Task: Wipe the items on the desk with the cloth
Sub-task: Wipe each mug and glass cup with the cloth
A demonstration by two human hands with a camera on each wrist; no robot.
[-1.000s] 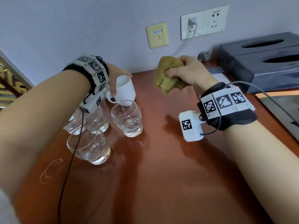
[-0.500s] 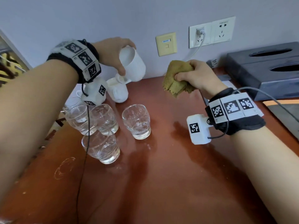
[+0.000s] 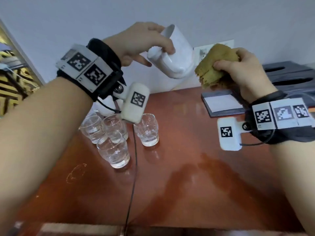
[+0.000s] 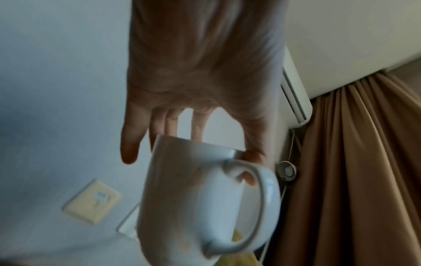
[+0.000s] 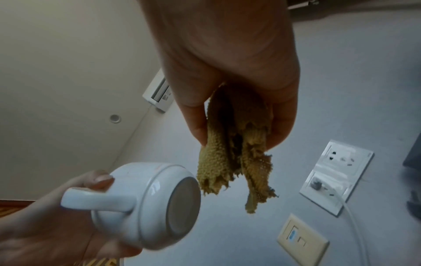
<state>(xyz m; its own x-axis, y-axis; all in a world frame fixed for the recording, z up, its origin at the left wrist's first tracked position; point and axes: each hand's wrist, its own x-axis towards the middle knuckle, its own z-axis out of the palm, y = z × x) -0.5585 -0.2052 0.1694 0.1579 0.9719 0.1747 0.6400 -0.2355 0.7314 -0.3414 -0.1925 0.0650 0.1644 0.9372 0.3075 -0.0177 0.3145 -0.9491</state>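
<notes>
Nearest to me on the reddish-brown table (image 3: 187, 184) I see a faint chalky ring mark (image 3: 75, 171) at the left, then 4 clear glasses (image 3: 113, 151) clustered together, upright, the rightmost (image 3: 146, 129) standing a little apart from the other 3. Farther back on the right lies a dark folder with a white pad (image 3: 221, 103). Above the table my left hand (image 3: 136, 42) holds the white mug (image 3: 175, 55) in the air, tilted so its unglazed grey base faces the cloth; its glaze is smooth and glossy, with a raised ring around the foot. My thumb sits on the handle and my fingers (image 4: 196, 126) reach over the rim, pinching the mug between them. My right hand (image 3: 242, 72) grips the cloth (image 3: 214, 65), an olive-yellow nubby towel bunched into folds, its frayed edges hanging loose just beside the mug's base; I cannot tell if they touch. The fingers are curled tight round it. Behind, on the grey wall, are a white socket plate (image 5: 337, 174) with a plug in it, a cream switch plate (image 5: 303, 239), and a dark tissue box (image 3: 289, 75) at the right.
</notes>
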